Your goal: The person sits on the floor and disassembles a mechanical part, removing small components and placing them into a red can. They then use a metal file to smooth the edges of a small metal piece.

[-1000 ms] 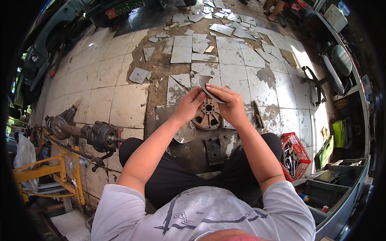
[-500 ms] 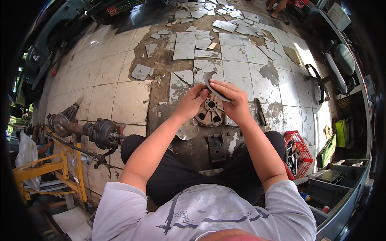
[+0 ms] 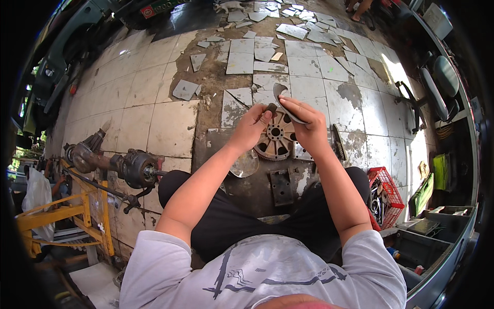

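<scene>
My right hand (image 3: 307, 122) grips a thin, dark grey curved piece (image 3: 279, 90), its fingers lying flat along it and the curved end sticking out beyond them. Pinched between the thumb and fingers of my left hand (image 3: 251, 127) is a small dark piece (image 3: 271, 107), its kind unclear. The left hand is just apart from the curved piece. Below both hands a toothed flywheel (image 3: 266, 147) lies on the floor, partly covered by them. Nearer to me are a round pale disc (image 3: 244, 166) and a dark rectangular metal block with holes (image 3: 281, 187).
A brush (image 3: 339, 142) lies right of the flywheel. On the right stand a red crate (image 3: 392, 198) of parts and a grey tool tray (image 3: 442, 232). An axle assembly (image 3: 110, 166) rests on a yellow frame (image 3: 62, 215) at left. Broken tiles (image 3: 292, 31) litter the far floor.
My left hand has drawn away from the curved piece, and the small dark piece in it now shows. The right hand with the curved piece has shifted slightly right. The view has shifted a little.
</scene>
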Demonstrator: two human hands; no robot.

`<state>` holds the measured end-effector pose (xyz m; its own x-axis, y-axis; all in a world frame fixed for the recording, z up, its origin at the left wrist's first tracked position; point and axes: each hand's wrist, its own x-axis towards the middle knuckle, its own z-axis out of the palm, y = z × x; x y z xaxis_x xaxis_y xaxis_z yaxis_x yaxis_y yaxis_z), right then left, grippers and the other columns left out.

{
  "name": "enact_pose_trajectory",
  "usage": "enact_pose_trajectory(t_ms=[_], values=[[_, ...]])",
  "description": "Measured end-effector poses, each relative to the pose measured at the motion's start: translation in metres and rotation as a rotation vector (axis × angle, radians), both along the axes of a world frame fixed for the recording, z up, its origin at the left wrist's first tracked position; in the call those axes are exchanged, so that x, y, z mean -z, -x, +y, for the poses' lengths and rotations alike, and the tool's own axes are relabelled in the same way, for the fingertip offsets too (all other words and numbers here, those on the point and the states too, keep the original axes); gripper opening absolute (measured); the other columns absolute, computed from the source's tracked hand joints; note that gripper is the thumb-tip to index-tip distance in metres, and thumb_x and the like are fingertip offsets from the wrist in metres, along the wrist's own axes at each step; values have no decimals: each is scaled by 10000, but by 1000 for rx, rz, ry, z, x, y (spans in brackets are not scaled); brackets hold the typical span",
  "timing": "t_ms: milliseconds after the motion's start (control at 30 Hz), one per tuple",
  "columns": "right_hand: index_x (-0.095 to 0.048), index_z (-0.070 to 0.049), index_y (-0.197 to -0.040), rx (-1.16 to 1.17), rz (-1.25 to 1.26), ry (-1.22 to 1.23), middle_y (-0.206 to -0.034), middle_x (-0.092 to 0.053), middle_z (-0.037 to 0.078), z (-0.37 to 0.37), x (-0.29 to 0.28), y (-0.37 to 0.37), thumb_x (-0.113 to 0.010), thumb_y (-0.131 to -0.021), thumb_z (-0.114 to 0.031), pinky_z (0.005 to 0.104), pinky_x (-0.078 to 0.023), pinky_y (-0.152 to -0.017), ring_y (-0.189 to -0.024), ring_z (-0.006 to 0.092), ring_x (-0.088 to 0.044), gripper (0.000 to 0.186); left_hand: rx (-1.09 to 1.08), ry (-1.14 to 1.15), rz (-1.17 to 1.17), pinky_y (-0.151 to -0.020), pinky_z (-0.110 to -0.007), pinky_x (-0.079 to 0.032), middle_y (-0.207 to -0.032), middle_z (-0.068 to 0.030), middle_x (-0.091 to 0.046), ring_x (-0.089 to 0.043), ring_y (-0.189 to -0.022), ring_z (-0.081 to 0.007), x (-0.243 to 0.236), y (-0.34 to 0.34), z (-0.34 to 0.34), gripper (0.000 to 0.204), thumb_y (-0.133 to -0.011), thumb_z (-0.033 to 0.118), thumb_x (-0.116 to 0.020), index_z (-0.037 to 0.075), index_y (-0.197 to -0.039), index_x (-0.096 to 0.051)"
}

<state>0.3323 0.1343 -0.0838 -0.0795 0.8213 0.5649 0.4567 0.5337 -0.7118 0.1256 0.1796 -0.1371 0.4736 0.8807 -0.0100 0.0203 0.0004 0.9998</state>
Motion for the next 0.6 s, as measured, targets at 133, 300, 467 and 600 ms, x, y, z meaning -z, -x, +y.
enact_pose_trajectory(t_ms=[133,300,467,600], values=[[-749,-48,-1305,41,36,220,-1312,-752,164,5,18,1,-601,-810,175,393,-595,-1004,-1210,346,-731,563,24,13,-33,-849,-280,-477,-1023,3,-644,-572,-935,-92,-1,-1,0,342,-1138,360,-575,28,-1195,-638],[-752,-66,-1304,-7,-32,33,-1318,-748,157,-4,-5,2,-602,-815,170,402,-599,-995,-1188,359,-732,563,32,52,-138,-774,-264,-460,-922,33,-585,-525,-832,-66,-6,-1,-3,288,-1143,324,-562,43,-1157,-625],[-746,-64,-1311,42,2,120,-1324,-743,159,-3,10,1,-602,-810,167,407,-592,-1012,-1213,354,-720,570,1,30,-97,-791,-261,-435,-873,45,-543,-498,-828,-70,-5,-3,-4,344,-1153,394,-529,78,-1164,-665],[-736,-43,-1321,-56,-16,108,-1334,-734,175,-9,-4,4,-608,-838,161,404,-589,-1019,-1232,360,-710,539,22,21,-107,-796,-255,-442,-878,46,-541,-501,-830,-73,-3,-2,-2,409,-1143,466,-526,81,-1160,-662]])
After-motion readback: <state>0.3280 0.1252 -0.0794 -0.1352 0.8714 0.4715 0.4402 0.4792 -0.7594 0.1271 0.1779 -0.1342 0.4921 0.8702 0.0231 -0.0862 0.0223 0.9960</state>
